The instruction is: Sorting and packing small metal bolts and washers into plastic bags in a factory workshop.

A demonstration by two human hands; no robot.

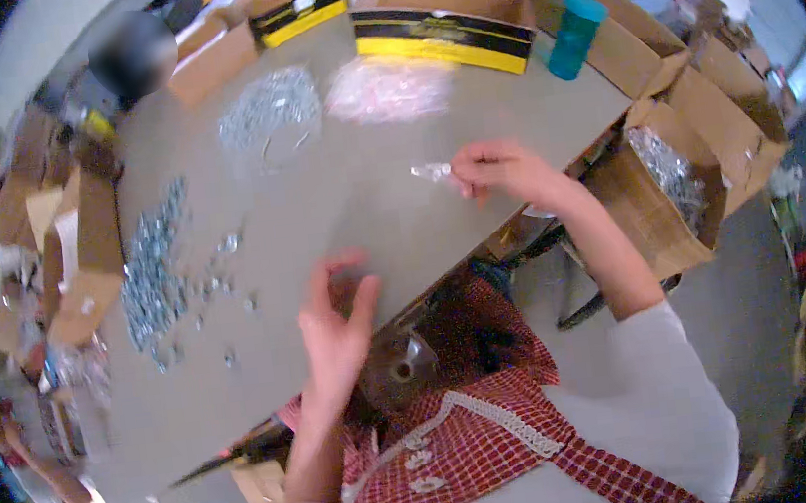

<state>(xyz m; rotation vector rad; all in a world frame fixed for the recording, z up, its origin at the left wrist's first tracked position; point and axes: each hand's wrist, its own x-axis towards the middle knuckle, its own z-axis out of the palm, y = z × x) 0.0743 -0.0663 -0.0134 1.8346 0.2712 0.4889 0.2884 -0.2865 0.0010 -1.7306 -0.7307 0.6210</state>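
My right hand (503, 169) is raised over the grey table (358, 207) and pinches a small clear plastic bag (431, 171) between thumb and fingers. My left hand (334, 327) hovers near the table's front edge with fingers spread and nothing in it. A long heap of small metal parts (155, 270) lies left of my left hand. A second heap of metal parts (269, 103) and a pile of clear pinkish bags (387, 91) lie at the far side.
Yellow-and-black boxes (443, 36) and open cardboard cartons (637, 36) line the far edge, with a teal bottle (575, 33). A carton of shiny bagged parts (666, 184) stands on the floor at right. More cartons (85, 248) stand at left.
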